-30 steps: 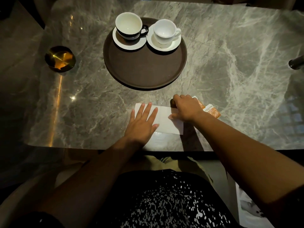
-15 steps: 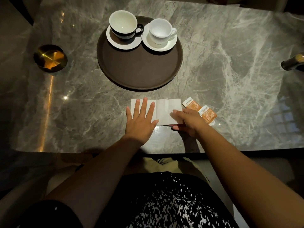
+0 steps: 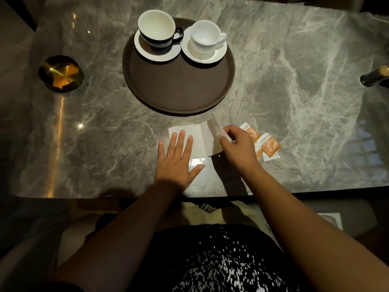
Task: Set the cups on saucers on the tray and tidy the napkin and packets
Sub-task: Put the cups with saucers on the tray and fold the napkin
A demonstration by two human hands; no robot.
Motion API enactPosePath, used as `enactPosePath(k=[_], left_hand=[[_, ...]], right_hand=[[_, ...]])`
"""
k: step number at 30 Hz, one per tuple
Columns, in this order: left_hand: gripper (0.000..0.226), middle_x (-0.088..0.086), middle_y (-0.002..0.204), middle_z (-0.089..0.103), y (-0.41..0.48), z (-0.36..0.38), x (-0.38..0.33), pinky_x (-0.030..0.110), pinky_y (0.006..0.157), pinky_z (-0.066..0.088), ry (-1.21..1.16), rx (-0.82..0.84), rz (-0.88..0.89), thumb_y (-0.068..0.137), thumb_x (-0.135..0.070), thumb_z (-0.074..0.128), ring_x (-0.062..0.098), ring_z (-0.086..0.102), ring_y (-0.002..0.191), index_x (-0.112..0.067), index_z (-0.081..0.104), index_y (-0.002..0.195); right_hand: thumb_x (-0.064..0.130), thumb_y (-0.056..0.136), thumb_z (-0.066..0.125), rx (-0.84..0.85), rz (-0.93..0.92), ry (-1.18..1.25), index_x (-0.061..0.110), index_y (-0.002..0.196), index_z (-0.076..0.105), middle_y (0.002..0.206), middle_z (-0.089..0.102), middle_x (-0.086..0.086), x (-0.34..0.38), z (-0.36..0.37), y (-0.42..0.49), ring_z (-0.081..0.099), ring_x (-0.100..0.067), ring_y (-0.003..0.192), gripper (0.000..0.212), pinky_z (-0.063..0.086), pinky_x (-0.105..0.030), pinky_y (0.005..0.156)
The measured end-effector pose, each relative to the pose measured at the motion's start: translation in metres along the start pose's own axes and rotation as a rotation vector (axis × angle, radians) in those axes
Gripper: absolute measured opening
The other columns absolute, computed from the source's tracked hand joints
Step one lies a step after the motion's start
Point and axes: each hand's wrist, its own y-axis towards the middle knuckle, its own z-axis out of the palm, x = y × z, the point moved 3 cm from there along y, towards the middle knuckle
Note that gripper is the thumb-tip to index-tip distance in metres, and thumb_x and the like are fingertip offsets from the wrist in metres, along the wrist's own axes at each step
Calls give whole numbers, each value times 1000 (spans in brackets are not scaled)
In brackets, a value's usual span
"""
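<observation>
A white napkin (image 3: 200, 140) lies on the marble table in front of me. My left hand (image 3: 177, 163) presses flat on its left part with straight fingers. My right hand (image 3: 237, 147) pinches the napkin's right flap and holds it raised off the table. Orange packets (image 3: 267, 145) lie just right of that hand, partly hidden by it. Farther back sits a round brown tray (image 3: 179, 91). On it a black-banded cup (image 3: 157, 30) stands on a white saucer (image 3: 155, 55), and beside it a white cup (image 3: 205, 37) on another saucer (image 3: 219, 54).
A brass ashtray (image 3: 61, 73) sits at the left of the table. A dark bottle (image 3: 374, 76) pokes in at the right edge. The near table edge (image 3: 105, 197) runs just behind my forearms.
My right hand took hold of the napkin's right side and lifted it up toward the left. My left hand stayed pressed on the napkin.
</observation>
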Motion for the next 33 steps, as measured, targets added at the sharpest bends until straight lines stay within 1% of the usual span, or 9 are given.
enactPosePath(k=[4,6,9,11,14,16,18,24,33], left_hand=[[88,8,168,2,-2,-2,-1,58,120,0,8,-16,9,90,-76,15,28,-2,154,-20,11,158],[85,10,167,9,-3,-3,-1,59,120,4,25,-20,15,91,-72,23,29,1,154,-19,21,157],[74,7,163,28,-5,-5,-4,58,121,1,-17,-38,18,91,-69,29,29,13,153,-28,35,152],[65,3,154,44,-6,-7,-4,57,121,0,-40,-51,12,91,-70,30,28,27,148,-35,48,143],[69,1,154,45,-6,-9,-4,56,121,-2,-31,-48,-16,90,-76,23,27,29,147,-38,50,141],[69,-1,154,44,-5,-9,-3,54,122,-4,-45,-48,-32,89,-78,21,25,28,147,-40,53,137],[69,-1,154,45,-5,-8,-3,54,122,-4,-59,-49,-37,88,-79,22,25,29,147,-41,55,135],[65,0,153,46,-6,-9,-4,52,122,-2,-61,-77,-28,90,-75,29,26,31,146,-38,56,136],[65,0,151,49,-9,-14,-6,50,121,-7,-76,-81,-26,91,-72,32,25,34,146,-35,52,140]], right_hand=[[20,94,60,58,-77,58,14,91,68,84,69,2,16,15,-18,65,-14,79,11,54,-33,65],[19,94,63,143,-80,206,12,96,69,88,71,1,24,25,-26,68,-8,81,10,53,-23,64],[18,94,65,233,80,563,13,110,69,106,70,-2,23,35,-30,68,3,87,17,52,-11,67],[21,94,65,186,44,397,16,110,69,108,70,0,18,32,-22,67,0,94,17,54,-17,77],[16,93,62,138,-149,-57,16,110,69,121,66,0,2,21,1,60,-14,113,19,50,-37,99],[16,92,63,134,-214,-208,18,113,69,139,54,-3,-7,16,16,49,-18,129,22,42,-38,110],[20,91,64,146,-212,-207,22,115,67,149,43,-1,-13,16,26,39,-18,139,24,37,-38,114],[28,90,68,241,-228,-350,36,126,61,165,17,-4,-15,30,28,2,-32,154,38,13,-59,122],[48,88,66,306,-300,-526,43,148,40,168,0,-5,-20,34,32,-13,-34,153,65,-3,-56,121]])
